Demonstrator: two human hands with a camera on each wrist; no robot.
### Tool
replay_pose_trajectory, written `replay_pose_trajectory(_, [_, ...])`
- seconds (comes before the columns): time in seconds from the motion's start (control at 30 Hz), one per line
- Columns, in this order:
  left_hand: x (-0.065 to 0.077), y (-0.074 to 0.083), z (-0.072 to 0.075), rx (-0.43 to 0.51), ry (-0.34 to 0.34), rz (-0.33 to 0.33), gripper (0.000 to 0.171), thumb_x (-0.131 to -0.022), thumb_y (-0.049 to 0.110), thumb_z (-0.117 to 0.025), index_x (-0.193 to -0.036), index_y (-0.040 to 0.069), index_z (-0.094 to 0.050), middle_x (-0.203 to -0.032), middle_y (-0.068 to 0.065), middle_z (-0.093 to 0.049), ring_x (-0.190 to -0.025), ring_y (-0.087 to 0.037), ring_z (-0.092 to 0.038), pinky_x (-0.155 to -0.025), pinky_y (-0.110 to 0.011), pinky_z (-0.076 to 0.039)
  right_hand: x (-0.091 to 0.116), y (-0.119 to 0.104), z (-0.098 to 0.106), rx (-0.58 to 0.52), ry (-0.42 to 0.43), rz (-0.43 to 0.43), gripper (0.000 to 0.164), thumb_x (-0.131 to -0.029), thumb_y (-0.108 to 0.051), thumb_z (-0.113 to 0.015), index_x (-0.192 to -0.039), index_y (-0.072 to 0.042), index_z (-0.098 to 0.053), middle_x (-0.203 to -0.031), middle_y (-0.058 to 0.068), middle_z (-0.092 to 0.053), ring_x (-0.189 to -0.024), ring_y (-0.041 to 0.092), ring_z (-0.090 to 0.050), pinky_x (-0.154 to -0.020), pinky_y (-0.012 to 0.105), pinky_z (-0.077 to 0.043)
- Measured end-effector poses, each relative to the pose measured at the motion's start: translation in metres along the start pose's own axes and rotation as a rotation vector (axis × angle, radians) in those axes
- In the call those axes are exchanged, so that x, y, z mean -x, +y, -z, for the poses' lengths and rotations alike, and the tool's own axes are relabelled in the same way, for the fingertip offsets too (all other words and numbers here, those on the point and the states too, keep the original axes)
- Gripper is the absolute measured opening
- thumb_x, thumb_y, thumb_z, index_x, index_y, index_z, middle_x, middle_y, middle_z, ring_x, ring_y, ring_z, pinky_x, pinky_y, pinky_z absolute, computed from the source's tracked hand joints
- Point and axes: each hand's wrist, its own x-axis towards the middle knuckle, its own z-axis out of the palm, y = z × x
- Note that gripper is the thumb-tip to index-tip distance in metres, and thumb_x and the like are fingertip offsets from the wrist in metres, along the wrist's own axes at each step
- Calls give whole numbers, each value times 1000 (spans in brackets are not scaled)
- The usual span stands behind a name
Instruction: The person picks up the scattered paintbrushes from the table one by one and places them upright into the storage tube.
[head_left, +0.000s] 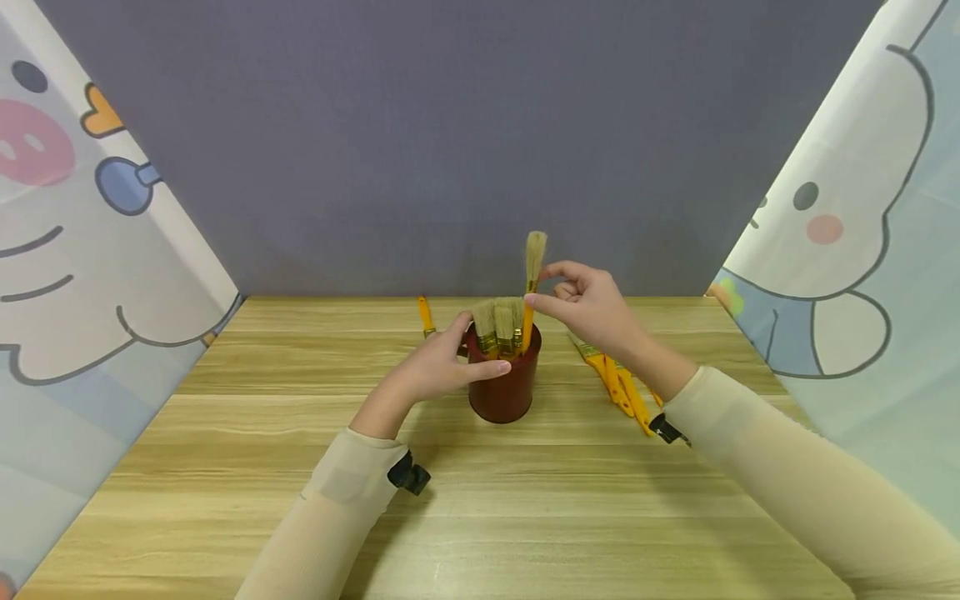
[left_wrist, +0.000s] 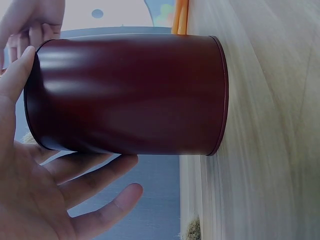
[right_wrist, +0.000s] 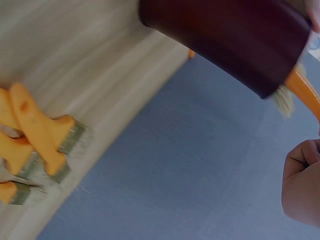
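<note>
A dark red cup (head_left: 504,392) stands upright on the wooden table, several bristle paintbrushes (head_left: 508,318) in it with their bristles up. My left hand (head_left: 438,362) holds the cup near its rim, thumb across the front and fingers along the far side (left_wrist: 95,172). Between thumb and forefinger, my right hand (head_left: 588,304) pinches a yellow-handled paintbrush (head_left: 535,260) above the cup's right side. That brush points bristles up, and the lower part of its handle goes down inside the rim. The handle's bottom end is hidden by the cup wall.
Several yellow-handled paintbrushes (head_left: 618,379) lie in a pile right of the cup, partly under my right forearm. Another paintbrush (head_left: 425,313) lies behind my left hand near the table's back edge. A grey panel (head_left: 480,150) rises behind, with printed cloths at both sides.
</note>
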Motion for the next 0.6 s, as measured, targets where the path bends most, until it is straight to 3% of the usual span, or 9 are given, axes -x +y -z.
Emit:
replay_pose_trajectory(0.4, [-1,0,0,-32,4,30,112,-88,71,-75,-169,16,-20,-156,-10,-56,-145,-30,-57,-114,-54,-52,8,23,-23,158,-1,-1,39,-95,-41,-80,-124,-17,-65,-61,-6,-28,-50,13,-28,-51,28,-30])
replay_pose_trajectory(0.6, [-1,0,-1,-47,7,20,111,-89,71,-74,-169,13,-21,-153,-10,-58,-142,-30,-59,-113,-53,-52,8,26,-24,164,5,1,40,-96,-40,-80,-124,-17,-65,-61,-6,-28,-50,13,-28,-51,29,-31])
